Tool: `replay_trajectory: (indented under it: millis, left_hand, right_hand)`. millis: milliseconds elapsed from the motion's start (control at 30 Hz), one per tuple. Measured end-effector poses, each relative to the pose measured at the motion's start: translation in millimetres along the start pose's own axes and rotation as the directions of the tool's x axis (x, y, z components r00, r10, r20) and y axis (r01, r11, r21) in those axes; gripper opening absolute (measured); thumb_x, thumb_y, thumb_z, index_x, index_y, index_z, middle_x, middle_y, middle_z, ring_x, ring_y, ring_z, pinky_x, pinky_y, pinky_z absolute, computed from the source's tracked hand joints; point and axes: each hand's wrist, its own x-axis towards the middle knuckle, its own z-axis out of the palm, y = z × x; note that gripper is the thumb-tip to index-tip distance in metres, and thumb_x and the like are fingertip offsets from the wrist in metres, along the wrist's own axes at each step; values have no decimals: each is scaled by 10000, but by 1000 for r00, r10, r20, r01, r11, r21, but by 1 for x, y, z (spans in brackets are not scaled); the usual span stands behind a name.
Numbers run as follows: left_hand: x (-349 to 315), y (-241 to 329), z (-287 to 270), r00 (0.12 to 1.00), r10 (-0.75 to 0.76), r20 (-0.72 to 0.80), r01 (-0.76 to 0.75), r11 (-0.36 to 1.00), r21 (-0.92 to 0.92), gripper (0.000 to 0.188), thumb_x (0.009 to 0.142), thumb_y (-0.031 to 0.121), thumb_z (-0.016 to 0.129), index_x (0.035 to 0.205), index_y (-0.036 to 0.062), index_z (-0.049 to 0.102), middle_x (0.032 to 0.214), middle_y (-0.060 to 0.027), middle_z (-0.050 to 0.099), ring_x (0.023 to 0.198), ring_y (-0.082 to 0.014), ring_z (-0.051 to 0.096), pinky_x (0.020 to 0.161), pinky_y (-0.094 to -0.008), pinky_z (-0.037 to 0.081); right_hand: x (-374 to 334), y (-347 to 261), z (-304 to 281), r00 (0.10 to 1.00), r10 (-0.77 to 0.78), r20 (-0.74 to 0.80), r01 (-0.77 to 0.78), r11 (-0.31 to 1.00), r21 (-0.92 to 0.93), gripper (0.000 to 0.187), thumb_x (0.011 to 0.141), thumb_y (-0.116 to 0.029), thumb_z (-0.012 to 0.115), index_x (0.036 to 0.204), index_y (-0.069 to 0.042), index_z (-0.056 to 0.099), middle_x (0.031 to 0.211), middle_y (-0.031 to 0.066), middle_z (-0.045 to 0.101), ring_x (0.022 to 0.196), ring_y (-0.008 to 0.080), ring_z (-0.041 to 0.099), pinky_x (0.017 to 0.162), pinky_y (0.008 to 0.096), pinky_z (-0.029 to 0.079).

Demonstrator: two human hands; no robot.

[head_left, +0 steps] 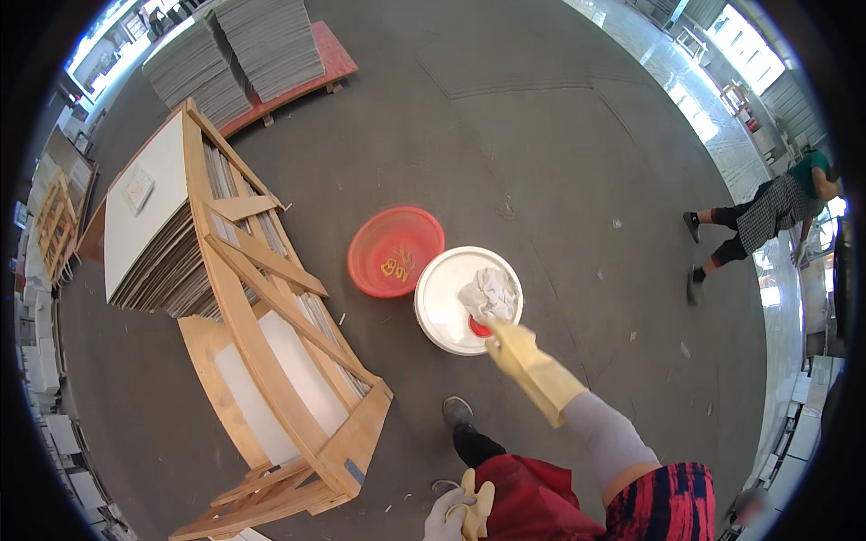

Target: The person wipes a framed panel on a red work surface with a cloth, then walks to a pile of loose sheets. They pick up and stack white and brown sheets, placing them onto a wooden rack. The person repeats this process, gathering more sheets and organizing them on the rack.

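My right hand (514,350), in a yellow rubber glove, reaches over the near rim of a round white bucket lid (439,311). Its fingers are closed at the near edge of a crumpled white cloth (491,293) on the lid; the exact grip is partly hidden. Just beside the fingertips, a red patch (479,328) shows on the lid. Low in the picture, close to my red apron, my left hand (442,521) appears in white fabric. It looks closed on a loose yellow rubber glove (478,507); the picture's edge cuts the hand off.
A red plastic basin (394,225) touches the bucket's left side. To the left, a wooden rack (244,284) holds stacked boards. Grey stacks (271,50) sit on a red pallet (334,54) farther off. A person (776,212) in an apron walks at the right.
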Motion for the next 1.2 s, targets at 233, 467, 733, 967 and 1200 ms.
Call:
replay_trajectory:
  millis: [233, 467, 733, 967, 1200]
  left_hand:
    - [4, -52, -37, 994, -63, -87, 49, 987, -153, 200, 910, 85, 477, 1088, 44, 558, 888, -152, 606, 386, -188, 489, 341, -289, 435]
    - [-72, -37, -43, 913, 325, -247, -144, 823, 550, 661, 804, 315, 713, 1335, 48, 426, 1129, -129, 614, 998, -201, 607, 851, -332, 498]
    - [-78, -119, -111, 692, 720, -54, -333, 384, 861, 258, 859, 240, 535, 1012, 65, 649, 887, -144, 657, 810, -256, 648, 711, -363, 517]
    - [-123, -163, -197, 719, 676, -163, -267, 485, 832, 275, 890, 272, 548, 940, 32, 674, 779, -131, 647, 669, -252, 617, 624, -372, 506]
    - [-163, -100, -178, 733, 674, -93, -168, 311, 935, 338, 842, 374, 599, 755, 47, 611, 767, -176, 621, 738, -380, 599, 636, -454, 481]
  right_hand:
    - [-157, -96, -10, 579, -279, 766, -546, 565, 619, 378, 945, -229, 516, 1283, -59, 528, 1269, 77, 561, 1163, 191, 532, 985, 322, 425]
    - [-248, -171, -26, 609, -603, 515, -281, 442, 852, 225, 935, -66, 495, 1088, 21, 634, 996, 133, 679, 892, 208, 652, 797, 323, 524]
    - [-331, -217, -53, 379, -735, 563, -353, 448, 822, 390, 952, -252, 516, 1255, -7, 518, 1042, 135, 657, 911, 238, 646, 840, 325, 503]
    - [-352, -149, -92, 270, -663, 699, -249, 653, 715, 398, 951, -222, 511, 1299, -29, 501, 1238, 97, 571, 1071, 194, 574, 951, 325, 450]
    - [-335, -124, -123, 678, -422, 601, 92, 861, 501, 580, 882, -298, 614, 1376, -78, 402, 1295, 167, 525, 1162, 246, 535, 984, 351, 422]
